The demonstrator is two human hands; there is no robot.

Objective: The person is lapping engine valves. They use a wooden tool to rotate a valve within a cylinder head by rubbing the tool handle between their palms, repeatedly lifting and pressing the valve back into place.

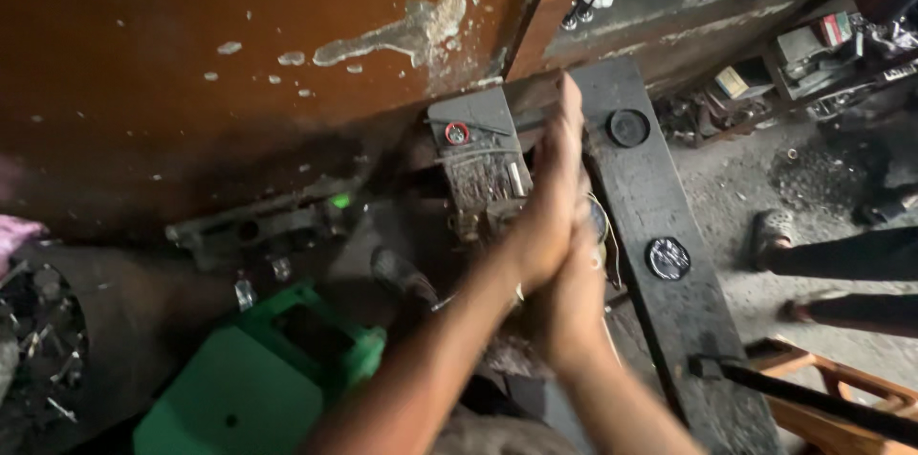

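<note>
Bare-skinned, the left hand (547, 216) and right hand (574, 278) press flat together, palm to palm; whether anything lies between them cannot be told. Thin wires (608, 245) show just beside them. Below lies a blackened wooden beam (669, 321) carrying two round caps (628, 127); a green plastic stool (258, 379) stands lower left.

Dim, warm workshop light; deep shadow pools below the brown panel (239, 44). The pressed hands (559, 226) are motion-blurred, and the frame's corners soften and bend.

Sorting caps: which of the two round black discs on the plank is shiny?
The lower disc, right of the pressed-together hands, glints with reflections; the upper disc is plain matte.
</note>
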